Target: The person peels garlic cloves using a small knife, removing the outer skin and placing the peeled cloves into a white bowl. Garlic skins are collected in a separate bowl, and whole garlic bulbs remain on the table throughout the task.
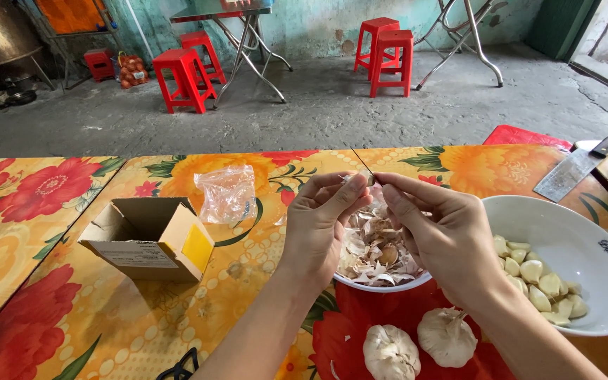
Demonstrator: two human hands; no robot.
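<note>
My left hand (321,225) and my right hand (439,236) meet fingertip to fingertip above a small white bowl (381,285) heaped with papery garlic skins. Between the fingertips sits a small garlic clove (369,180), pinched by both hands, mostly hidden. To the right stands a large white bowl (585,232) holding several peeled cloves (540,278). Two whole garlic bulbs, one (390,352) left and one (447,336) right, lie on the table below my wrists.
An open cardboard box (150,238) and a crumpled clear plastic bag (228,193) lie on the flowered tablecloth (58,309) at left. A cleaver (577,167) rests on a cutting board at far right. Red stools (186,77) and folding tables stand on the concrete floor beyond.
</note>
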